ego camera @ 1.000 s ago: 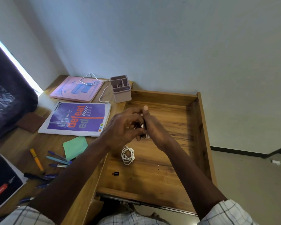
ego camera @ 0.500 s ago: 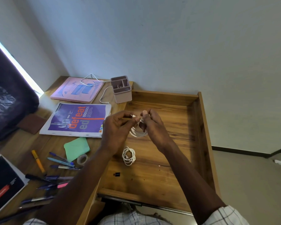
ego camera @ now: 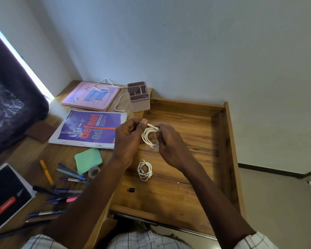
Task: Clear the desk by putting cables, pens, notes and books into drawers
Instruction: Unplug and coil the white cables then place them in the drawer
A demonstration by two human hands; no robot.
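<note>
Your left hand (ego camera: 127, 141) and your right hand (ego camera: 170, 142) are close together above the open drawer (ego camera: 196, 159). The drawer sticks out at the right edge of the bench (ego camera: 34, 155).

Both hands hold one white cable (ego camera: 148, 136) that is wound into a small ring. Your left hand pinches the loose end between thumb and finger. Your right hand has its fingers curled round the other side of the ring. The ring is up in the air, over the far half of the drawer.

A second white cable (ego camera: 144, 170) lies wound up on the drawer floor, on the near side of your hands. A small black thing (ego camera: 132, 190) lies nearer still, by the drawer's left wall. You cannot tell from here what it is.

A pink box (ego camera: 139, 103) with little spaces inside stands at the far right corner of the bench, just beside the drawer. A pink book (ego camera: 90, 97) lies at the far edge, and a thin white wire (ego camera: 105, 79) runs over it. A purple book (ego camera: 90, 130) lies nearer than that.

Green notes (ego camera: 88, 159) lie by your left arm, with a roll of tape (ego camera: 93, 171) just beside them. Many pens (ego camera: 70, 174) are spread toward the near edge. A black book (ego camera: 5, 196) lies at the near left corner.
</note>
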